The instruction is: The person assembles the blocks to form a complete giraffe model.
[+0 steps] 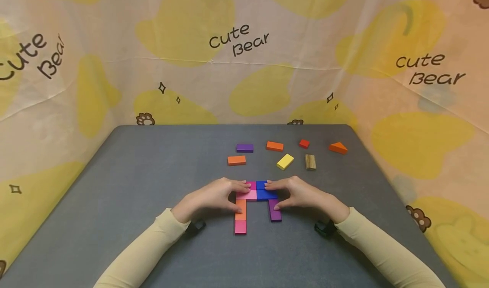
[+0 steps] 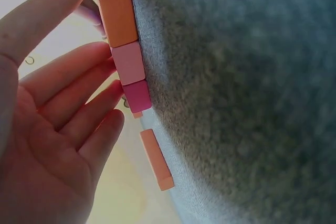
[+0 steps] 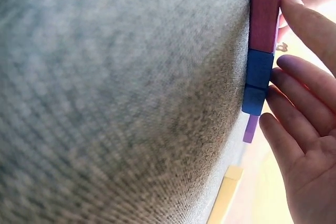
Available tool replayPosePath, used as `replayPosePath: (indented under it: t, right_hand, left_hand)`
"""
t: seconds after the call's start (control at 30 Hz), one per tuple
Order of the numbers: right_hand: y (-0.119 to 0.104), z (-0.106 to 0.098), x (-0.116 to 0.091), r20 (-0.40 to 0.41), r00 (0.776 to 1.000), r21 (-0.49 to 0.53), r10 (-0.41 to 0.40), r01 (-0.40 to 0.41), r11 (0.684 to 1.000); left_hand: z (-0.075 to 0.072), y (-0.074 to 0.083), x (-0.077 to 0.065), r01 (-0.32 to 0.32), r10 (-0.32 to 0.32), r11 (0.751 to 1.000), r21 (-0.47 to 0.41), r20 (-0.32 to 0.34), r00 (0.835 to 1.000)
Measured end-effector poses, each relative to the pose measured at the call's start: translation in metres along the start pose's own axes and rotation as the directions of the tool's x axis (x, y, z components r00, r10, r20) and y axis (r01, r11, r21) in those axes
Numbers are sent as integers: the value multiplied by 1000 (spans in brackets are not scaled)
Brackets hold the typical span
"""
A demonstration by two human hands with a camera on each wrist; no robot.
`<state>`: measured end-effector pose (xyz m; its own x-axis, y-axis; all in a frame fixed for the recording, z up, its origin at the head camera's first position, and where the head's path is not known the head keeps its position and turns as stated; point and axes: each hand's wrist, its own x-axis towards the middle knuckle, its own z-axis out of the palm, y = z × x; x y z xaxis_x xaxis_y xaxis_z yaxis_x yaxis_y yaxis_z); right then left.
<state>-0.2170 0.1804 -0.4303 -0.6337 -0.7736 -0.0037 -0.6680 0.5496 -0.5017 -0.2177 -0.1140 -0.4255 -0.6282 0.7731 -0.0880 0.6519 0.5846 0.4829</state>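
Flat coloured blocks lie joined in an arch shape on the grey table. Its left leg is an orange block (image 1: 241, 216) with a magenta block (image 1: 240, 227) at the near end. Across the top are a light pink block (image 1: 251, 196), another magenta block (image 2: 136, 96) behind it, and two blue blocks (image 3: 260, 67). A purple block (image 1: 275, 215) forms the right leg. My left hand (image 1: 218, 193) rests its thumb on the orange block, its extended fingers over the pink ones. My right hand (image 1: 302, 192) touches the purple block with its thumb, fingertips at the blue blocks.
Behind the arch lie a purple block (image 1: 245, 148), two orange blocks (image 1: 237, 160), a yellow block (image 1: 285, 161), a wood-grain block (image 1: 310, 162), a small red block (image 1: 304, 144) and an orange triangle (image 1: 338, 148). A printed cloth (image 1: 252, 84) hangs around the table (image 1: 172, 152).
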Motion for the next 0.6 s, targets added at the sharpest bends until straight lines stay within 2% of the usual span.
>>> replayPosePath:
  t: [0.2, 0.6]
  right_hand:
    - [0, 0, 0, 1, 1000, -17, 1, -1, 1000]
    - [-2, -1, 0, -5, 1000, -11, -2, 2, 1000]
  left_hand:
    - [1, 1, -1, 16, -16, 1000, -8, 15, 1000]
    - [0, 1, -2, 2, -2, 1000, -2, 19, 1000]
